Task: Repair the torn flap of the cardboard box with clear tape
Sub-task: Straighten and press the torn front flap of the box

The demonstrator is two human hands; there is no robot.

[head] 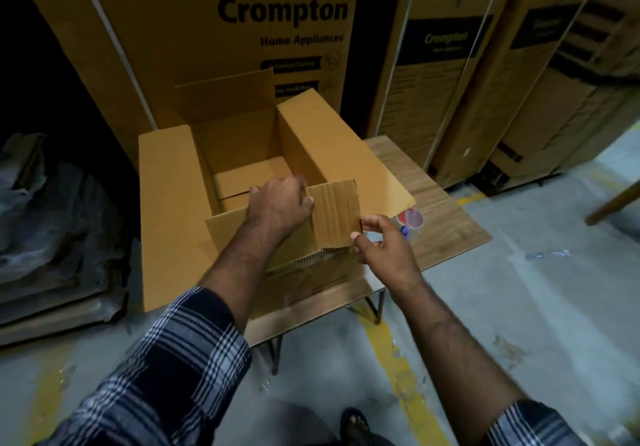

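Nearest the camera, the right hand (pixel 382 243) pinched the torn flap (pixel 334 215) by its right edge, while the left hand (pixel 280 205) gripped its left edge. Beyond, the cardboard box (pixel 166 210) stood open-topped on the small table (pixel 446 217), tape roll (pixel 410 221) just right.

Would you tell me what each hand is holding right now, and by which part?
Both hold the torn flap piece of the cardboard box: the left hand grips its left edge, the right hand pinches its lower right corner.
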